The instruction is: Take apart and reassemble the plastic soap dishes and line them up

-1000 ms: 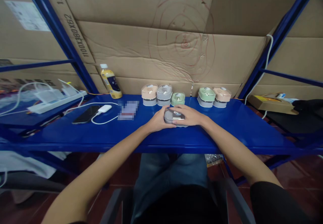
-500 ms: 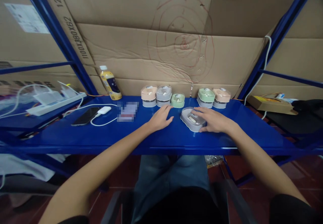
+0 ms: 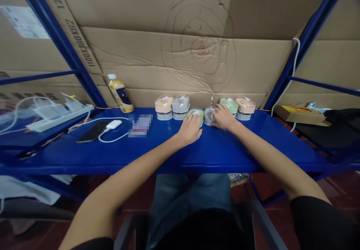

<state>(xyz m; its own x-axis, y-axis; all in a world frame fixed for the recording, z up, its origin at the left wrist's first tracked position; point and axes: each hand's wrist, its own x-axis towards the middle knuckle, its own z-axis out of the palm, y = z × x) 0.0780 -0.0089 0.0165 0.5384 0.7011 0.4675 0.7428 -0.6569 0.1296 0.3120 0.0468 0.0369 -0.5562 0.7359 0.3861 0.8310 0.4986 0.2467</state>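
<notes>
My left hand (image 3: 189,130) rests with bent fingers on the lid of a single light-green lidded container (image 3: 198,113), partly covering it. Beside it, at the back of the blue table, stands a low grey lidded container (image 3: 208,117). My right hand (image 3: 222,117) grips the grey container from the right, its fingers over the lid edge. Behind that hand a green-topped stack (image 3: 230,104) is partly hidden. A peach-topped stack (image 3: 245,105) touches its right side. Left of my hands stand another peach-topped stack (image 3: 164,105) and a grey-topped stack (image 3: 180,104).
A blue table (image 3: 168,152) backs onto a cardboard wall (image 3: 135,58). On the left are a yellow drink bottle (image 3: 120,94), a phone (image 3: 92,131), a white charger (image 3: 114,124) with a cable, and a power strip (image 3: 60,118). An open carton (image 3: 302,115) lies at the right.
My right hand has moved the grey container back and left, into the row beside the green one. My left hand has moved right onto the green container. The view has shifted slightly.
</notes>
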